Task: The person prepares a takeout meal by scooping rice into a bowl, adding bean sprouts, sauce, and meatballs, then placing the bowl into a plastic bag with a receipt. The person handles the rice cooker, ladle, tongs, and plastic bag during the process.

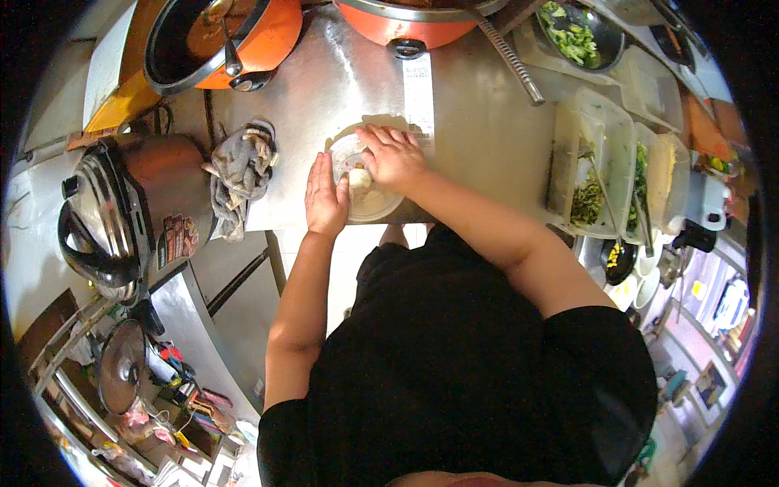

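A round, clear-lidded plastic takeout container [376, 206] rests near the front edge of the steel counter [487, 152]. Pale food and small coloured bits show dimly inside it. My left hand [327, 198] lies along the container's left side, fingers straight and pointing away from me. Across its upper right rim presses my right hand [394, 157], palm down with the fingers spread a little. Part of the lid is covered by the hands. A long printed paper slip [418, 97] lies on the counter just beyond my right hand.
Crumpled grey cloths [242, 170] lie left of the container, beside an electric pressure cooker [109, 225]. Two orange pots [268, 42] [420, 30] stand at the back, one holding a ladle [230, 55]. On the right are plastic tubs [614, 134] of chopped greens and a black bowl [608, 45].
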Demonstrator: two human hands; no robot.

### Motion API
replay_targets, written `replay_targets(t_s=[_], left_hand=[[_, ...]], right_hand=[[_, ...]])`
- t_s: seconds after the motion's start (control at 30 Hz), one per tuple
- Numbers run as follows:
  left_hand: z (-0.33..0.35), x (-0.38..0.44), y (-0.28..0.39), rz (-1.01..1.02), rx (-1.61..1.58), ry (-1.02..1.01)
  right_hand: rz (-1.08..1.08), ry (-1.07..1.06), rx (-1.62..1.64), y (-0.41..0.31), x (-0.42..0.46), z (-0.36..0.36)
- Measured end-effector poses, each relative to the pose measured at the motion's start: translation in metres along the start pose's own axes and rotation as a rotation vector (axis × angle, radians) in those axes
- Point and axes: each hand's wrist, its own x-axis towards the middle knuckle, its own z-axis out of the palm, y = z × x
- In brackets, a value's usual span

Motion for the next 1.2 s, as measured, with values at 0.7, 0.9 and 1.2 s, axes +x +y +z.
replay_targets(t_s=[0.7,0.9,1.2], left_hand=[[0.012,-0.303,-0.122,-0.4,-0.009,-0.796],[-0.058,-0.154,0.018,-0.796,-1.239,-0.237],[-0.055,-0.129,0.057,-0.793,-1.647,0.383]], right_hand=[[-0.032,0.192,-0.108,0.123,-0.045,-0.053],[-0.457,0.234,0.269,0.029,-0.058,-0.088],[-0.514,0.079,0.522,-0.017,-0.049,-0.042]])
